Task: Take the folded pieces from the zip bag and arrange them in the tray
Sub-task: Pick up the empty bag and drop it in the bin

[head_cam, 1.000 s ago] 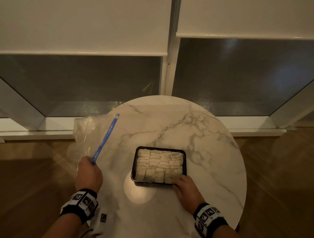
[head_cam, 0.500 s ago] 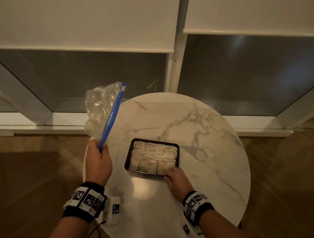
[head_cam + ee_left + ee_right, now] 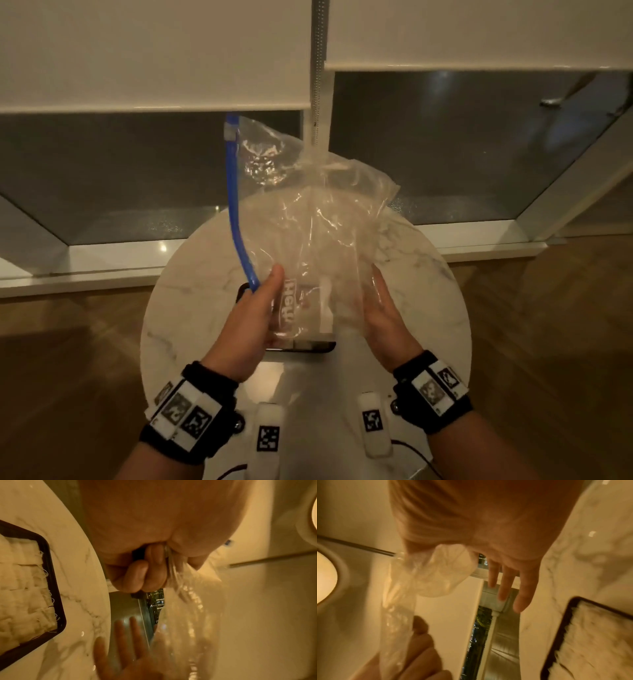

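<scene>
L hand fingers grip zip bag above tray; R hand fingers straight, flat on bag

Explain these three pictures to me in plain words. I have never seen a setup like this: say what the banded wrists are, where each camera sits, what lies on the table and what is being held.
No machine here: a person works with two bare hands. The black bands with printed squares carry a small camera on each wrist; a third camera sits on the head.

The head view looks down on a round marble table. The left hand grips a clear zip bag at the lower end of its blue zip strip, holding it up over the table. The bag looks empty. The right hand lies open and flat against the bag's other side.

The left wrist view looks along that hand: curled fingers pinch the plastic, and at the side sits the black tray, packed with folded white pieces. The right wrist view shows straight fingers, with the tray at the lower right.
</scene>
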